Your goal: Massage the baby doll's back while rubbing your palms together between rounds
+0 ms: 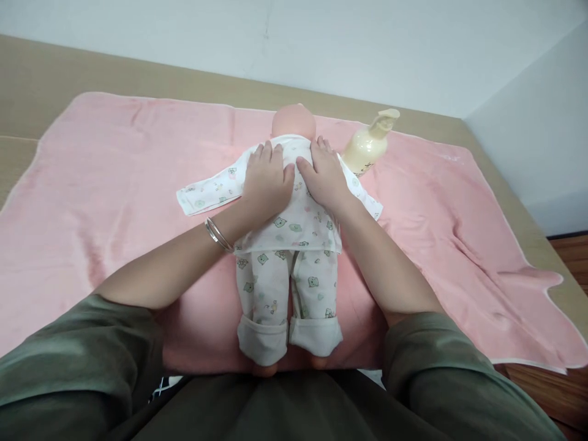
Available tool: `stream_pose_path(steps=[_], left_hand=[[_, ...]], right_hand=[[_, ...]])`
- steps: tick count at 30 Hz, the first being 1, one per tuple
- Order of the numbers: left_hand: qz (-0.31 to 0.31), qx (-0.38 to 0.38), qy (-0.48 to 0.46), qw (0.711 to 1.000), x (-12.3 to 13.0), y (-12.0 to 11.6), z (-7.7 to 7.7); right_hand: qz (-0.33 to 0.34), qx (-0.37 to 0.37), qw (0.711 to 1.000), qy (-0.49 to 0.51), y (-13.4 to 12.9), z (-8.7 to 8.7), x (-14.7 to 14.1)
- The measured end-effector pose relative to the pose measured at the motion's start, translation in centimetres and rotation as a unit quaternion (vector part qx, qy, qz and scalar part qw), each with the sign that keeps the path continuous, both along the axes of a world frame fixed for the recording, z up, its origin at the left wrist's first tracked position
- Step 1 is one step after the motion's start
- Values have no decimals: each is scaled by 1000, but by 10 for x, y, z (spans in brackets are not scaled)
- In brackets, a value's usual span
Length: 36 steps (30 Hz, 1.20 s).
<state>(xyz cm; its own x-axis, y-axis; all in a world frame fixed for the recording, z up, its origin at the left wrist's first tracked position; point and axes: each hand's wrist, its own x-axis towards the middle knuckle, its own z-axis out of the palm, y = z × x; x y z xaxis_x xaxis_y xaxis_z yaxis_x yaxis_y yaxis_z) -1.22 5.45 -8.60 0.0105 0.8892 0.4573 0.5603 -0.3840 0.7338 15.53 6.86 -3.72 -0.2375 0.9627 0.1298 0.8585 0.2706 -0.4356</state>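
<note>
A baby doll (pixel 294 121) lies face down, its head away from me and its feet at the near edge. It wears a white printed top (pixel 294 229) and matching trousers (pixel 269 288) with turned-up cuffs. Flat on the left side of its upper back rests my left hand (pixel 267 180), fingers stretched toward the shoulder. My right hand (pixel 326 174) lies open on the right side of the upper back, its thumb close to the left thumb. Neither hand grips anything. The doll's face is hidden.
A cream pump bottle (pixel 367 147) stands just right of the doll's head. Beneath everything spreads a pink blanket (pixel 138 202), wrinkled on the right, over a wooden table (pixel 46 79). White walls (pixel 344 49) border the back and right.
</note>
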Motion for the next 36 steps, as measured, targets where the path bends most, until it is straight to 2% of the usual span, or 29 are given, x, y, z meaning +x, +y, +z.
stream_pose_path(steps=[4, 7, 10, 13, 18, 22, 26, 32, 34, 36], left_hand=[[-13, 3, 21, 1000, 7, -9, 5], [-14, -28, 17, 999, -1, 5, 9], [7, -40, -10, 999, -10, 22, 8], [19, -29, -30, 999, -13, 29, 3], [-5, 8, -4, 1000, -5, 12, 2], [-11, 15, 112, 994, 6, -13, 17], [25, -20, 228, 973, 10, -20, 34], [18, -81, 228, 970, -5, -1, 44], [20, -77, 231, 970, -5, -2, 43], [32, -59, 229, 971, -1, -7, 39]], right_hand=[[10, -23, 999, -32, -9, 14, -5], [10, -28, 998, -50, -26, 20, -13], [24, -2, 999, -30, -44, 21, -20], [36, 7, 999, -32, -45, 19, -21], [12, -32, 999, -21, -14, 17, -5], [28, -27, 999, 1, 0, 12, 5], [4, 9, 999, -35, -18, 15, -7], [-25, 50, 988, -144, -66, 33, -36], [-12, 48, 989, -139, -63, 32, -33], [13, 39, 993, -106, -48, 25, -23]])
